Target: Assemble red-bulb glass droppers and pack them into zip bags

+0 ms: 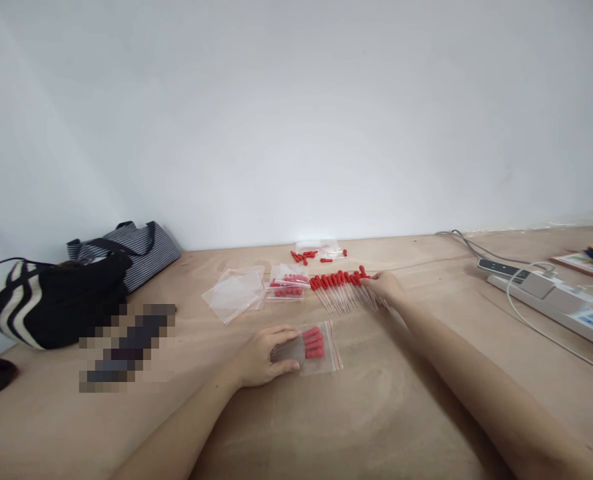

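Observation:
My left hand [263, 357] holds a clear zip-lock bag [333, 353] against the table, thumb and fingers at its left end. Inside the bag lie several droppers with red rubber bulbs [314, 342]. Farther off, loose droppers [339, 280] lie side by side in a row, red bulbs away from me and clear thin tubes toward me. My right hand [383, 287] is at the right end of this row, its fingers closed around a dropper [363, 272]; the fingertips are partly hidden. Filled bags [287, 291] with red bulbs showing lie left of the row.
Flat clear bags [233, 293] are spread left of the filled ones. Loose red bulbs [303, 256] and another bag [319, 247] lie near the wall. A power strip [551, 300] with cables stands at right. A black bag [76, 300] and a striped bag [146, 250] stand at left.

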{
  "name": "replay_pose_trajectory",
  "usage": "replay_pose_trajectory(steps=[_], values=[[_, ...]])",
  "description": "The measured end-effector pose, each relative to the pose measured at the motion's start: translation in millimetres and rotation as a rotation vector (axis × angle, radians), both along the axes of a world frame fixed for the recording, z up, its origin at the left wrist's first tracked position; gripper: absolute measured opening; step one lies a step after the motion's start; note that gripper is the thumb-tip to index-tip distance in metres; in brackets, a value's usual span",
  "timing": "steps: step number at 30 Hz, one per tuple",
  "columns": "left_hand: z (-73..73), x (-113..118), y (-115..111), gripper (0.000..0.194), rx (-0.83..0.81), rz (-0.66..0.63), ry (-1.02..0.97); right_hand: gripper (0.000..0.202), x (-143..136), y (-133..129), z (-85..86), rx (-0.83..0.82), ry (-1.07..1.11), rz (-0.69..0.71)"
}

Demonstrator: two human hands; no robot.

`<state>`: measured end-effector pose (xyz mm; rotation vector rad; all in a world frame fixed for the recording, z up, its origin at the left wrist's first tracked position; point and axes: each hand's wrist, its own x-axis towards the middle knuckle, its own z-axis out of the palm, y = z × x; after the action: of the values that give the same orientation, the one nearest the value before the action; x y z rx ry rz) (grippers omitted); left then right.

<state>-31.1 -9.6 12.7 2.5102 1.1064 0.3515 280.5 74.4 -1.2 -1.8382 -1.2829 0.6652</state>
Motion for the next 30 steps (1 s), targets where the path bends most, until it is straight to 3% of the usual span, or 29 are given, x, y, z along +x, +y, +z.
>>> replay_pose_trajectory(steps=[6, 9, 12, 18, 25, 30], values=[[-1.0, 0.1, -0.9, 0.062, -0.079, 0.064, 0.06, 0.03, -19.5, -45.8, -5.0, 0.133, 0.243, 0.218], [-1.8, 4.9, -2.0, 0.064, -0.094, 0.083, 0.061, 0.05, -34.9, -74.8, -12.2, 0.219, 0.541, 0.324], [-2.3, 8.5, -3.1, 0.064, -0.099, 0.084, 0.053, 0.068, -48.2, -92.2, -16.4, 0.219, 0.716, 0.299], [-4.9, 8.5, -2.9, 0.062, -0.093, 0.087, 0.051, 0.071, -62.9, -101.9, -18.0, 0.145, 0.817, 0.312], [-5.8, 8.5, -3.4, 0.061, -0.103, 0.079, 0.057, 0.067, -54.9, -102.0, -15.6, 0.094, 0.82, 0.27], [-8.3, 8.2, -2.2, 0.061, -0.097, 0.09, 0.051, 0.057, -61.2, -105.4, -19.5, 0.058, 0.896, 0.354]])
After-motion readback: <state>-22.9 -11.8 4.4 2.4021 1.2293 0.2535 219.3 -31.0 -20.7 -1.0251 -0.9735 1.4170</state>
